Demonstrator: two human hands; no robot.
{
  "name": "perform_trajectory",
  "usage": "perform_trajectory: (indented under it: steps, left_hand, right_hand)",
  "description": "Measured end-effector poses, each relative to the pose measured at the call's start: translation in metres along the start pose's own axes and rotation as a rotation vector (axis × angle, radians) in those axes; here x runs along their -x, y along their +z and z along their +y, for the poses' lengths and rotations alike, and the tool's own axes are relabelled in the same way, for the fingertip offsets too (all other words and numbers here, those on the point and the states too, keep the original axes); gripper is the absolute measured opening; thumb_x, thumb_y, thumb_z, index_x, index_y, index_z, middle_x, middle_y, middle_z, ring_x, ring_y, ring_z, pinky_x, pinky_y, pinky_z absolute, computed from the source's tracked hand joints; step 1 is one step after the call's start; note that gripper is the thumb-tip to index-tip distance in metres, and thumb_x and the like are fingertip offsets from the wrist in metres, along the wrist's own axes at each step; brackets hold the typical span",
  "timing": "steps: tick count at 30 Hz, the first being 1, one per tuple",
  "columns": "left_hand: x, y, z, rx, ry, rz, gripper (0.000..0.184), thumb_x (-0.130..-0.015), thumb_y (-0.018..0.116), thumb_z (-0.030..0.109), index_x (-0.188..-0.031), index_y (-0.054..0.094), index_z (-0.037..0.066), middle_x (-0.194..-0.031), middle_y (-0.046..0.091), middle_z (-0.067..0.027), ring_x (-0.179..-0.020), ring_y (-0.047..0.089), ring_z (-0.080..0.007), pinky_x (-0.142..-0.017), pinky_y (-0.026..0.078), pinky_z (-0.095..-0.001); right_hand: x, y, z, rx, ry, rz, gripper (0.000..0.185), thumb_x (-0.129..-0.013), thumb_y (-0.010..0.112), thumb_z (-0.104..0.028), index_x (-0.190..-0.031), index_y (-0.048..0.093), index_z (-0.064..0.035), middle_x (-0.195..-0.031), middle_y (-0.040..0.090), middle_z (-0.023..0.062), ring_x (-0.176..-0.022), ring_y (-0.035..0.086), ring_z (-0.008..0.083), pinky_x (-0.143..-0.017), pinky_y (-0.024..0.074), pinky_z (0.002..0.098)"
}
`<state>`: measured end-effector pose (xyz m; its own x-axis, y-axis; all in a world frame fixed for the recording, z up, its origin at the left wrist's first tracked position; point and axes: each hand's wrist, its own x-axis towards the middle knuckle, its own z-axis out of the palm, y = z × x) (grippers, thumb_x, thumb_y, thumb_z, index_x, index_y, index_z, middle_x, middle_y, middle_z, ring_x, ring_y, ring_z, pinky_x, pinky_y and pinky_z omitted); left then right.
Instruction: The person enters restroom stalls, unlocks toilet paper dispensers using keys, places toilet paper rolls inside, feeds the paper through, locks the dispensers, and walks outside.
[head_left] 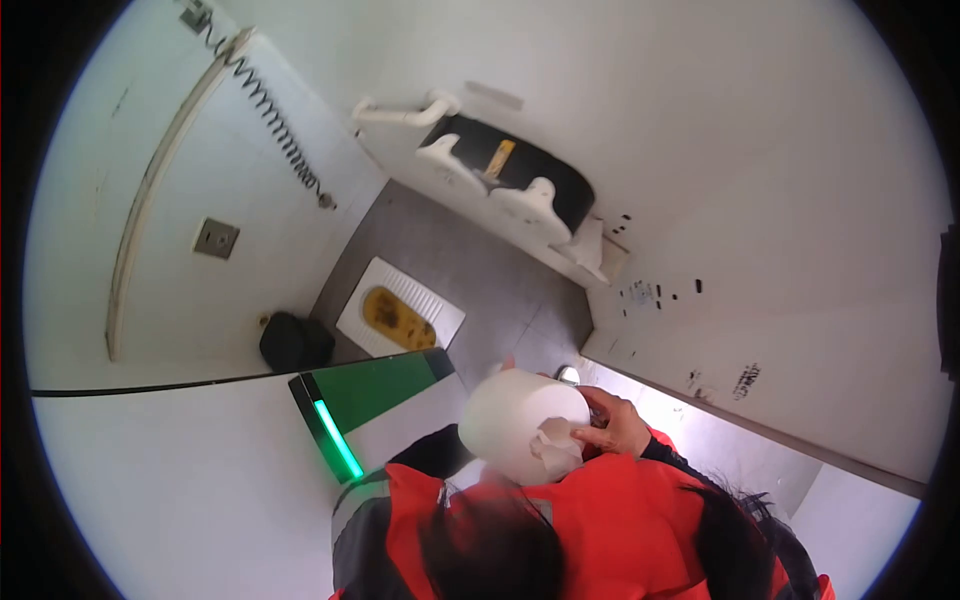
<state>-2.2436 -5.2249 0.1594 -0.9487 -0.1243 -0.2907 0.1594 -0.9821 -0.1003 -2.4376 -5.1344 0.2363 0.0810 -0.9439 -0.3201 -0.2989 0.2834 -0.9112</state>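
Observation:
A large white toilet paper roll is held in front of my red jacket, its torn core end turned toward me. My right hand grips the right side of the roll, with the thumb by the core opening and the fingers bent over the edge. The roll hides most of my left hand. Only a fingertip shows past its far side, and the dark left sleeve runs in behind it.
A black dispenser with white rounded parts is on the far wall, beside a white rail. Below are a squat toilet and a black bin. A green panel with a lit strip stands close on the left.

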Motion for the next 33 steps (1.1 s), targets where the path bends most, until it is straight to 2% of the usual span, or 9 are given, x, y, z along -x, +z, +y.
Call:
perform_trajectory:
  steps: [2, 4, 7, 9, 16, 22, 24, 27, 33]
  left_hand:
    - [0.026, 0.016, 0.011, -0.065, 0.021, 0.156, 0.069, -0.077, 0.031, 0.07, -0.094, 0.048, 0.006, -0.091, 0.054, -0.0081, -0.081, 0.053, -0.0206, -0.071, 0.044, -0.0359]
    - [0.043, -0.005, 0.02, 0.011, 0.013, 0.053, 0.07, -0.077, 0.031, 0.071, -0.094, 0.049, 0.005, -0.091, 0.054, -0.0092, -0.084, 0.053, -0.0201, -0.072, 0.043, -0.0364]
    - [0.065, -0.05, 0.031, 0.114, 0.028, -0.371, 0.059, -0.087, 0.033, 0.055, -0.115, 0.047, 0.004, -0.107, 0.055, -0.0123, -0.096, 0.055, -0.0238, -0.079, 0.045, -0.0359]
    - [0.083, -0.034, 0.042, 0.029, 0.022, -0.244, 0.057, -0.088, 0.034, 0.053, -0.115, 0.046, 0.004, -0.107, 0.055, -0.0124, -0.096, 0.055, -0.0236, -0.079, 0.045, -0.0355]
    - [0.111, 0.072, 0.08, -0.714, -0.033, 0.474, 0.044, -0.092, 0.036, 0.037, -0.119, 0.045, 0.004, -0.104, 0.055, -0.0131, -0.095, 0.054, -0.0219, -0.078, 0.045, -0.0331]
    - [0.114, 0.098, 0.109, -1.2, -0.107, 0.311, 0.05, -0.089, 0.042, 0.037, -0.128, 0.033, 0.007, -0.104, 0.057, -0.015, -0.059, 0.061, -0.0195, -0.052, 0.05, -0.0295]
    - [0.11, 0.104, 0.108, -1.348, -0.267, 0.477, 0.034, -0.089, 0.043, 0.02, -0.118, 0.046, 0.002, -0.104, 0.055, -0.0104, -0.096, 0.053, -0.0179, -0.082, 0.042, -0.0292]
    - [0.123, 0.06, 0.105, -0.585, 0.145, 0.274, 0.04, -0.087, 0.051, 0.024, -0.121, 0.042, 0.005, -0.098, 0.059, -0.0105, -0.071, 0.063, -0.0201, -0.056, 0.053, -0.0322]
    - [0.13, 0.068, 0.107, -0.668, 0.107, 0.296, 0.039, -0.087, 0.051, 0.024, -0.12, 0.043, 0.005, -0.098, 0.059, -0.0104, -0.074, 0.063, -0.0199, -0.057, 0.053, -0.0325]
  right_hand:
    - [-0.002, 0.011, -0.007, -0.419, 0.187, 0.006, 0.048, -0.074, 0.066, -0.026, -0.113, 0.05, -0.0038, -0.089, 0.059, 0.0063, -0.063, 0.056, 0.0102, -0.049, 0.0442, 0.0223]
    - [-0.012, 0.014, -0.021, -0.474, 0.335, 0.138, 0.049, -0.087, 0.043, -0.046, -0.11, 0.051, -0.0027, -0.075, 0.052, 0.0012, -0.048, 0.039, 0.0057, -0.042, 0.0312, 0.0177]
    - [-0.031, 0.016, 0.001, -0.942, 0.524, 0.394, 0.044, -0.09, 0.036, -0.044, -0.101, 0.053, -0.0043, -0.063, 0.038, -0.0039, -0.043, 0.028, 0.0038, -0.039, 0.0242, 0.0175]
    - [-0.041, 0.021, 0.003, -1.314, 0.501, 0.454, 0.04, -0.09, 0.04, -0.038, -0.101, 0.051, -0.002, -0.06, 0.03, -0.0049, -0.042, 0.024, 0.0043, -0.04, 0.022, 0.0183]
    - [-0.102, 0.063, -0.079, -1.448, 0.156, 0.199, 0.036, -0.087, 0.039, -0.028, -0.108, 0.049, -0.0009, -0.066, 0.034, -0.0026, -0.048, 0.032, 0.0081, -0.049, 0.0311, 0.0233]
    - [-0.112, 0.094, -0.123, -1.502, 0.025, 0.189, 0.035, -0.08, 0.038, -0.016, -0.111, 0.048, -0.0011, -0.075, 0.041, 0.0011, -0.07, 0.044, 0.0156, -0.067, 0.0375, 0.0278]
    - [-0.111, 0.101, -0.115, -1.523, -0.011, 0.17, 0.039, -0.077, 0.038, -0.013, -0.112, 0.047, -0.0003, -0.08, 0.043, 0.0021, -0.076, 0.046, 0.0173, -0.073, 0.0375, 0.0298]
    - [-0.106, 0.107, -0.114, -1.358, -0.062, 0.194, 0.043, -0.074, 0.037, -0.006, -0.115, 0.046, 0.0004, -0.084, 0.045, 0.0031, -0.084, 0.049, 0.0193, -0.079, 0.0387, 0.0303]
    - [-0.092, 0.11, -0.106, -1.348, -0.016, 0.264, 0.053, -0.067, 0.036, 0.01, -0.119, 0.044, 0.0005, -0.094, 0.05, 0.0042, -0.1, 0.053, 0.0214, -0.087, 0.0443, 0.0337]
